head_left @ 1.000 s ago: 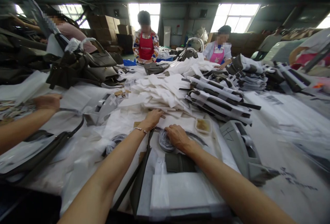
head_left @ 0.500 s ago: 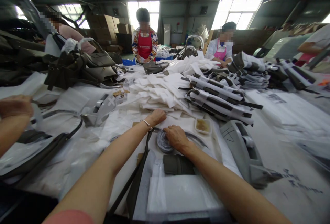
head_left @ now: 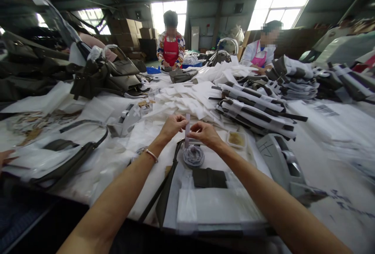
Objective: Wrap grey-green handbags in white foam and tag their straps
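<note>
A narrow pale-grey strip (head_left: 187, 131) stands nearly upright between my two hands. My left hand (head_left: 172, 128) is closed, its thumb and fingertips pinching the strip's left edge. From the other side my right hand (head_left: 206, 134) pinches it lower down. Just beneath lies a loosely wound grey coil (head_left: 193, 156), touched by neither hand. Nearest to me is a dark olive bag (head_left: 209, 178), mostly wrapped in white sheeting (head_left: 212, 203). Its strap (head_left: 159, 191) runs along the left side.
A grey tape dispenser (head_left: 279, 160) and a small tray (head_left: 236, 139) stand on the right. White sheets (head_left: 181, 100) and wrapped bags (head_left: 254, 113) are piled ahead. Another bag (head_left: 79, 156) and a person's hand (head_left: 6, 156) are on the left. Co-workers stand across the table.
Both hands have come up off the coil and handle area, and now pinch a strip between them. The neighbour's hand at left has dropped lower. The view has shifted slightly left.
</note>
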`<action>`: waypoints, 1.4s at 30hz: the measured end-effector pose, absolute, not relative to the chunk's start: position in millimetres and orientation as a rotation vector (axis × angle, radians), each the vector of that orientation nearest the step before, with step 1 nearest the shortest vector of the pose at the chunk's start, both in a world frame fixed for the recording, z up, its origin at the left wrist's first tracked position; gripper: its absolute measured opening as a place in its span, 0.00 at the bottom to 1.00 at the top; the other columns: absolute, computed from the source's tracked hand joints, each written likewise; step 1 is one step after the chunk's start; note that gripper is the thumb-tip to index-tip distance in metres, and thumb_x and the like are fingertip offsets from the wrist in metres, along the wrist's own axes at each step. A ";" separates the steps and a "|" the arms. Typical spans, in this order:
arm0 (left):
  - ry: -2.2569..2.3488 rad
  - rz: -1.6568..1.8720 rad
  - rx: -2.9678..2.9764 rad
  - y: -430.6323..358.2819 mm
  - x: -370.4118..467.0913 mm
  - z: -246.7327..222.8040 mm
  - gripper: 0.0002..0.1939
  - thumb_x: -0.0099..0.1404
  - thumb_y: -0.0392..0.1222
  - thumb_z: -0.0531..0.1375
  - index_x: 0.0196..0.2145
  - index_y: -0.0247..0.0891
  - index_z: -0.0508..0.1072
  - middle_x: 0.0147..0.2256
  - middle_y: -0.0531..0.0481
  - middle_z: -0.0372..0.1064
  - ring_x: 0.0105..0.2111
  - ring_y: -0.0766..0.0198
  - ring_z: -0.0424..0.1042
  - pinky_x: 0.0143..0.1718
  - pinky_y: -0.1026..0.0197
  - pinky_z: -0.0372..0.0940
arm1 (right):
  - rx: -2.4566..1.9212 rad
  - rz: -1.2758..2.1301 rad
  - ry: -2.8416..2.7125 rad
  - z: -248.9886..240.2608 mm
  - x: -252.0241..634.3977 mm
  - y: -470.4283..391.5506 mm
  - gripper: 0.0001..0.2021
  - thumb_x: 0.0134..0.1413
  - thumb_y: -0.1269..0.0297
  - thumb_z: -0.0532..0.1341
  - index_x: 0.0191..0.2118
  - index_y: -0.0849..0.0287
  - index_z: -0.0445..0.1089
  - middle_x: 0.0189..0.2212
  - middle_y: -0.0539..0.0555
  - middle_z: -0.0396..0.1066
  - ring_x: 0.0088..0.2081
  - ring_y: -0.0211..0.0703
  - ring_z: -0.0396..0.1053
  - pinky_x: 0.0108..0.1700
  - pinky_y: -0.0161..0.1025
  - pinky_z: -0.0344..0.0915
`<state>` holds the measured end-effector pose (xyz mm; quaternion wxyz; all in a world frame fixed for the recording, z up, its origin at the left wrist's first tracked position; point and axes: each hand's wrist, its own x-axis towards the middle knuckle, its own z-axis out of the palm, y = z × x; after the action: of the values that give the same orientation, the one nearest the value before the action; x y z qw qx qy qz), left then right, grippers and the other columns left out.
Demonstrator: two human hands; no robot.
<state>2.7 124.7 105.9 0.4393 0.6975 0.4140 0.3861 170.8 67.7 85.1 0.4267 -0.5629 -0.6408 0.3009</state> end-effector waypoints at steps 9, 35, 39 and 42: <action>0.934 1.183 1.228 89.7 11.5 89.5 0.16 0.52 0.49 0.65 0.27 0.37 0.63 0.22 0.57 0.63 0.22 0.70 0.67 0.24 0.65 0.70 | -1.502 0.866 -1.646 89.0 155.9 37.4 0.13 0.48 0.60 0.69 0.38 0.58 0.70 0.25 0.47 0.72 0.21 0.37 0.67 0.23 0.33 0.60; 0.552 0.997 1.047 46.5 -18.2 77.2 0.29 0.51 0.51 0.73 0.45 0.31 0.77 0.35 0.42 0.78 0.29 0.63 0.77 0.30 0.66 0.70 | -1.126 1.665 -1.377 99.1 160.6 -15.5 0.24 0.44 0.53 0.73 0.45 0.61 0.75 0.40 0.58 0.77 0.27 0.39 0.76 0.23 0.31 0.72; 0.561 1.007 1.030 45.8 -11.6 77.7 0.31 0.49 0.54 0.73 0.46 0.32 0.76 0.35 0.43 0.78 0.26 0.65 0.75 0.25 0.68 0.66 | -1.121 1.673 -1.346 99.3 161.5 -17.0 0.24 0.44 0.52 0.73 0.44 0.61 0.75 0.40 0.58 0.77 0.25 0.38 0.75 0.22 0.31 0.71; 0.664 1.078 1.156 42.5 -1.8 77.2 0.28 0.54 0.54 0.69 0.47 0.32 0.75 0.34 0.45 0.77 0.25 0.66 0.73 0.25 0.66 0.65 | -1.190 1.612 -1.329 93.5 157.0 -15.8 0.22 0.44 0.53 0.72 0.42 0.61 0.74 0.37 0.56 0.77 0.25 0.40 0.75 0.22 0.32 0.71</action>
<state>-1.8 42.5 77.2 0.6545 0.5099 0.2928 0.4752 157.0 -15.8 93.5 0.3603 -0.4617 -0.5154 0.6255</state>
